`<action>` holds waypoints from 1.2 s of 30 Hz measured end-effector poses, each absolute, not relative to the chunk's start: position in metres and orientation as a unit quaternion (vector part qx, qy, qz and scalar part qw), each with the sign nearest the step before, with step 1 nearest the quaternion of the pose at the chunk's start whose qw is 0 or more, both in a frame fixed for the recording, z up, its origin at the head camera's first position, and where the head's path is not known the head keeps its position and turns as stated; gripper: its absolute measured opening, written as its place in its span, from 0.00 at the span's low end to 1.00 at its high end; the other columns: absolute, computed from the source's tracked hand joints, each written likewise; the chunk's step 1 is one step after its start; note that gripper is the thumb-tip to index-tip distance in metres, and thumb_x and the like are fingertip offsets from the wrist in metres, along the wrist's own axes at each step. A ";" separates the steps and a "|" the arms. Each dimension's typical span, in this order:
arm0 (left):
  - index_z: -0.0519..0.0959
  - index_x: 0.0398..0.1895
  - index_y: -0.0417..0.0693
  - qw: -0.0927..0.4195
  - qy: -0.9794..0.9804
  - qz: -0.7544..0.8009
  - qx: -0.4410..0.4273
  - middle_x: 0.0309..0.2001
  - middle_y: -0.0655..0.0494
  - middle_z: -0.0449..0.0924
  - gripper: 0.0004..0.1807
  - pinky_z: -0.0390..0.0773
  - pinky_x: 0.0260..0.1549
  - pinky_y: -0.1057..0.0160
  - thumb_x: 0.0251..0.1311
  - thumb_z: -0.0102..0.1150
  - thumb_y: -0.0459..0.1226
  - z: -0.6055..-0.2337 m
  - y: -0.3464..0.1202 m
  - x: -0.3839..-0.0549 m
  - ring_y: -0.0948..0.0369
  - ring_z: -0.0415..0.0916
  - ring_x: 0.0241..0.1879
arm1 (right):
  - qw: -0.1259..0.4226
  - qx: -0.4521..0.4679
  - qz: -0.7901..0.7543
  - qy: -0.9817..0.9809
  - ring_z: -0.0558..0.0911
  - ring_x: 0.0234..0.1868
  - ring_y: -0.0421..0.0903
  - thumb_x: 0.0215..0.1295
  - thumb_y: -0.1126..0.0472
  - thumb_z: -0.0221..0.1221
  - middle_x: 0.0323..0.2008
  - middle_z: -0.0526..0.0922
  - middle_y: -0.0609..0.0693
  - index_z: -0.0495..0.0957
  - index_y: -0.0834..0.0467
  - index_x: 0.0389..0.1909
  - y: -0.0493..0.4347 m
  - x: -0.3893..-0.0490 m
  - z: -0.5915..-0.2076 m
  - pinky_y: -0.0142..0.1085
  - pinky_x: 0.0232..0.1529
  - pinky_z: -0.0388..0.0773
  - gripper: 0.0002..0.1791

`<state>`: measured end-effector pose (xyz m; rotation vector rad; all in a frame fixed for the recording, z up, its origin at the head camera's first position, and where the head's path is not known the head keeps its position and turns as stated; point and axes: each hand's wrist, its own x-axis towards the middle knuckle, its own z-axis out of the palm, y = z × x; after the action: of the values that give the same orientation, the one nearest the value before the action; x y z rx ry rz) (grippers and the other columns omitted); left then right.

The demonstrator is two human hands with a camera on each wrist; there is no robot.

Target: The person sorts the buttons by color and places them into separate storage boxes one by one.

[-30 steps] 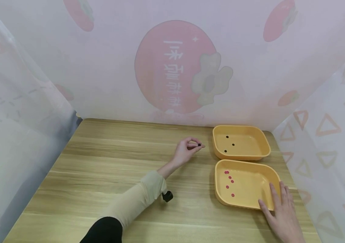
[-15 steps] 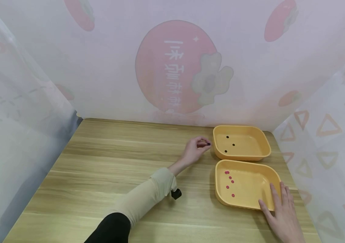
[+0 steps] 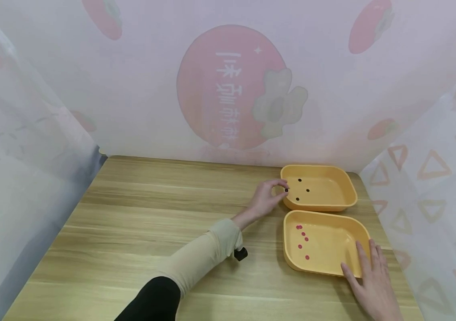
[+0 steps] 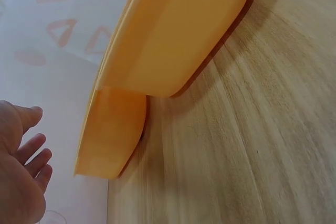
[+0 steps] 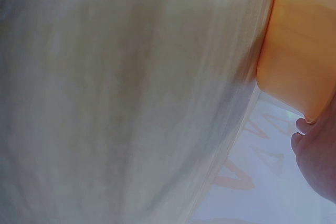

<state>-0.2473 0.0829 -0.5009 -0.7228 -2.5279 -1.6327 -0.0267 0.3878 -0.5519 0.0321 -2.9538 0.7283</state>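
In the head view, my left hand (image 3: 266,198) is at the left rim of the far yellow tray (image 3: 332,207). Thumb and forefinger pinch a small black disc (image 3: 286,190) there. Several fingers of that left hand (image 4: 21,166) show at the edge of the left wrist view, where the disc cannot be seen. Inside the far tray lie three black dots (image 3: 308,190). My right hand (image 3: 374,281) rests on the near right corner of the near yellow tray (image 3: 324,271), its fingers extended over the rim. Several red dots (image 3: 306,239) lie in that tray's left part.
Both trays stand close together on the right of a wooden table (image 3: 151,214). A pale printed curtain (image 3: 143,98) rises behind the table and along its sides. A black device (image 3: 241,254) sits at the left sleeve cuff.
My left hand has moved right with the black disc, from the bare tabletop to the far tray's left rim. The right hand and both trays stay where they were.
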 end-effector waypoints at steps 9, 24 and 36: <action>0.88 0.56 0.40 0.051 -0.848 -0.455 -0.267 0.67 0.45 0.87 0.11 0.75 0.80 0.54 0.75 0.68 0.32 -0.500 0.096 -0.249 0.50 0.81 0.73 | 0.049 0.013 0.243 -0.969 0.31 0.88 0.77 0.86 0.44 0.52 0.89 0.29 0.71 0.42 0.64 0.89 0.388 -0.025 -0.550 0.79 0.83 0.28 0.47; 0.88 0.57 0.46 0.115 -0.872 -0.319 -0.354 0.72 0.44 0.82 0.12 0.67 0.84 0.44 0.75 0.69 0.36 -0.504 0.109 -0.256 0.45 0.72 0.80 | 0.051 0.015 0.243 -0.969 0.32 0.88 0.77 0.86 0.45 0.52 0.89 0.28 0.69 0.42 0.63 0.89 0.387 -0.025 -0.549 0.79 0.83 0.28 0.46; 0.88 0.59 0.48 0.112 -0.888 -0.286 -0.342 0.72 0.48 0.83 0.13 0.67 0.85 0.45 0.78 0.67 0.40 -0.509 0.117 -0.259 0.50 0.71 0.81 | 0.047 0.014 0.243 -0.969 0.34 0.88 0.78 0.86 0.44 0.52 0.89 0.29 0.70 0.43 0.63 0.90 0.388 -0.028 -0.550 0.80 0.82 0.29 0.47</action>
<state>-0.2593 0.1171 -0.5088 -1.0044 -2.6076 -0.8397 -0.0284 0.3880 -0.5496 0.0438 -2.9554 0.7402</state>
